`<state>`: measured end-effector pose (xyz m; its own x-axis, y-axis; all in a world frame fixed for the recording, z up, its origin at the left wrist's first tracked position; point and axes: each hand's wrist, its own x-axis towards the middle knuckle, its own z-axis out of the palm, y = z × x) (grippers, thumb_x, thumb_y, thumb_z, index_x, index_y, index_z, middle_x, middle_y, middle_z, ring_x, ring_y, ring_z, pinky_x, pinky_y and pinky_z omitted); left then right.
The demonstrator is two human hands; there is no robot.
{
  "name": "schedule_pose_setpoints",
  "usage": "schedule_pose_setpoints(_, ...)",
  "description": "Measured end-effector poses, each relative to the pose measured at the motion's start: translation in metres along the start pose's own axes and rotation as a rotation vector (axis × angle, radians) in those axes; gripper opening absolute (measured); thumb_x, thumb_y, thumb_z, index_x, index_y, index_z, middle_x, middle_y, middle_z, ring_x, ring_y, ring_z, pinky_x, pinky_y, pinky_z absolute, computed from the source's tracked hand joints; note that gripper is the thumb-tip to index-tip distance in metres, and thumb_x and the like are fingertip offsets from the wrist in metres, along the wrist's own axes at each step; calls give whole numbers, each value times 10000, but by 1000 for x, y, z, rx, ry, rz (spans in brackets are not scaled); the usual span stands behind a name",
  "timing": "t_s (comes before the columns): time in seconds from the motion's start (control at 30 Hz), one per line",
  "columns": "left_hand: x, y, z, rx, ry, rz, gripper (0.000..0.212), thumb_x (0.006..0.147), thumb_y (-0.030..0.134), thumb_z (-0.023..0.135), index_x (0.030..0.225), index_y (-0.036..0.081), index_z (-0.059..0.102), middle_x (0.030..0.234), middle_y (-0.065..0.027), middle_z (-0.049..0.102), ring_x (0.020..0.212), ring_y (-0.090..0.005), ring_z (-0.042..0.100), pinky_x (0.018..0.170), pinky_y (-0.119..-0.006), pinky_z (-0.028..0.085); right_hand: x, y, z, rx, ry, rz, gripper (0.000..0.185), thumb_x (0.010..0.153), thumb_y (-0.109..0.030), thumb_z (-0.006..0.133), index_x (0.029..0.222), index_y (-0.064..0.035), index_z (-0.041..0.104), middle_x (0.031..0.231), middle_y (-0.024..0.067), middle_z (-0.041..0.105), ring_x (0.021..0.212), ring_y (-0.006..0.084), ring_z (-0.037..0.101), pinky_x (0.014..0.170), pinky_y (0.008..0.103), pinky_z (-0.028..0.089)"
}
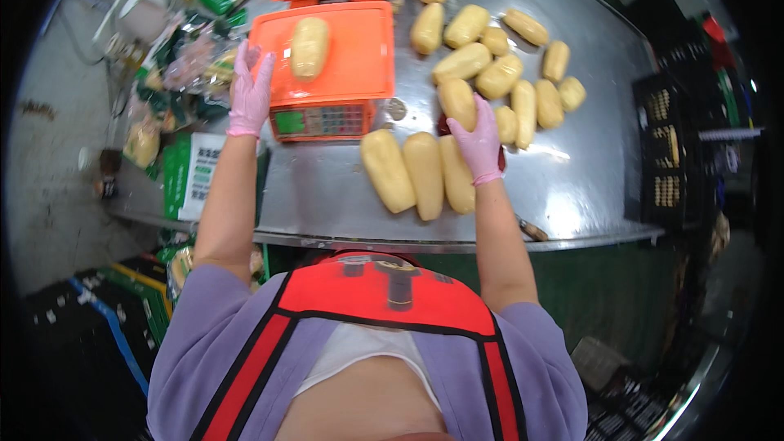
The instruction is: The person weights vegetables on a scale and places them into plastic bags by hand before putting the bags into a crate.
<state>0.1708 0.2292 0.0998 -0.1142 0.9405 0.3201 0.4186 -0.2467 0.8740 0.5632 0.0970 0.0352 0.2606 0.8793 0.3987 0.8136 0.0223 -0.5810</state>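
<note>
Both of my hands wear pink gloves. My right hand (478, 139) grips a peeled, potato-like tuber (457, 103) above the steel table, close to a loose group of similar ones. Beneath and beside it, three larger peeled tubers (423, 174) lie side by side, one partly hidden by my hand. My left hand (252, 89) holds nothing, fingers apart, at the left edge of the orange weighing scale's tray (361, 52). One peeled tuber (310, 49) rests on that tray. The scale's keypad and display (318, 120) face me.
Clear bags of produce (199, 61) crowd the table's left side, beside green-and-white printed packaging (196, 176). A knife-like tool with a brown handle (533, 230) lies at the table's front edge (367, 243). Black crates (664, 147) stand at the right. Something dark red shows under my right hand.
</note>
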Motion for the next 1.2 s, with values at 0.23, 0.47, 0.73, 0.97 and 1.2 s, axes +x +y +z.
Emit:
schedule_pose_setpoints(0.23,-103,-52,-139,35,286,-200,489,942,226,615,1353,19,449,1213,-137,606,1092,-208,591,950,-311,461,33,-36,-1,472,-94,360,670,822,-165,679,1399,17,390,1257,183,565,1124,259,568,948,332,462)
schedule_pose_setpoints(0.47,-173,-48,-184,255,496,-442,499,931,256,622,1331,0,471,1199,-116,629,1100,-188,587,946,-308,445,94,-136,73,631,-180,-5,660,830,-199,683,1372,47,398,1290,225,528,1145,306,551,967,372,446)
schedule_pose_setpoints(0.73,-212,-47,-202,209,540,-351,440,942,174,614,1304,-25,462,1181,-128,603,1089,-199,573,964,-319,442,111,-169,136,238,-123,-98,714,856,-351,661,1381,38,375,1366,293,420,1282,435,394,1069,452,334)
schedule_pose_setpoints(0.97,-239,-77,-211,272,497,-453,427,931,156,620,1294,-19,479,1131,-113,615,1006,-185,600,923,-304,465,102,-131,73,556,1,-25,555,943,-238,586,1382,52,408,1386,250,430,1308,335,407,1080,394,336)
schedule_pose_setpoints(1.2,-199,-47,-182,330,428,-347,383,923,205,635,1240,10,545,1026,-103,639,901,-167,623,801,-293,508,69,-81,34,591,28,190,510,953,-202,570,1383,33,429,1379,241,445,1269,317,463,1052,379,373)
